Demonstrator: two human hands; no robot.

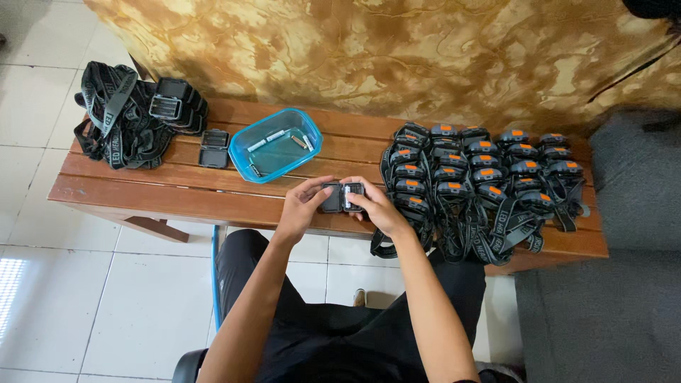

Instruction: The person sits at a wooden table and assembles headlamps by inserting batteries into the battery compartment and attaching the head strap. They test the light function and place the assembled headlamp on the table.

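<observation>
Both hands grip one open headlamp battery case (342,197) at the bench's (142,188) near edge: left hand (303,204) pinches the lid half, right hand (372,206) the cell half. Judging by this, cells are seated; closing needs aligned halves pressed together.

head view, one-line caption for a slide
Both hands hold an open black headlamp case over a slatted wooden bench.
</observation>
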